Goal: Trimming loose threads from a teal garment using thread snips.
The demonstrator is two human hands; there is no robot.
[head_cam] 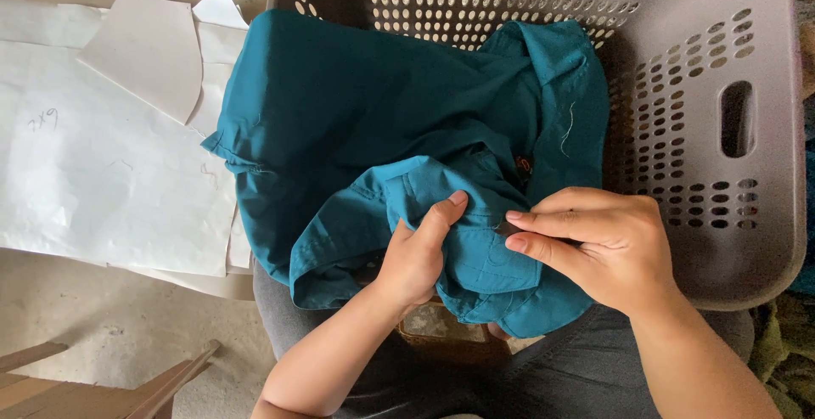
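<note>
Teal garment [365, 113] in grey basket [705, 130]

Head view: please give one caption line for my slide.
Both hands, left and right, pinch a teal cloth garment over a grey perforated plastic basket.

A teal garment [365, 122] is seen crumpled at the centre of the frame, draped partly inside a grey perforated laundry basket [713, 215] and spilling over its near rim. A stitched, folded section is bunched at lower centre, and loose pale threads are seen on it.
</note>
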